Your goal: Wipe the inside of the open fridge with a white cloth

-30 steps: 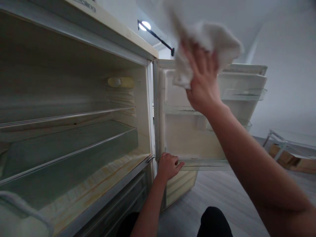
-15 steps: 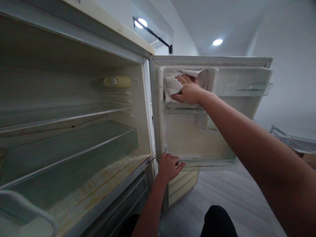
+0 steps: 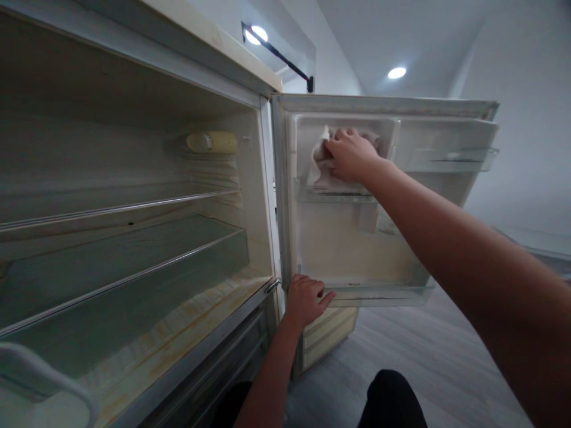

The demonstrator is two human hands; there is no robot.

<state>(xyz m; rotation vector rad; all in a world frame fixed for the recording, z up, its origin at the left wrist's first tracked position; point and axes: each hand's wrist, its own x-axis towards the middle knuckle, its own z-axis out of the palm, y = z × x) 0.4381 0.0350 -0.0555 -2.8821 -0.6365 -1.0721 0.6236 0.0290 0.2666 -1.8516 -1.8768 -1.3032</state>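
Observation:
A white cloth is bunched under my right hand, which presses it against the upper inner panel of the open refrigerator door. The fingers of that hand are curled into the cloth, just above a clear door shelf. Lower down, my left hand rests on the door's bottom corner near the hinge, its fingers wrapped over the edge beside the lower clear door shelf.
On the left is the refrigerator interior with a glass shelf, a greenish drawer and a stained floor. A white curved tube is at the lower left. A lower door stands open below.
My right hand has shifted slightly right and up on the panel, and the cloth has bunched closer around it, baring the panel's left side. My left hand has stayed in place.

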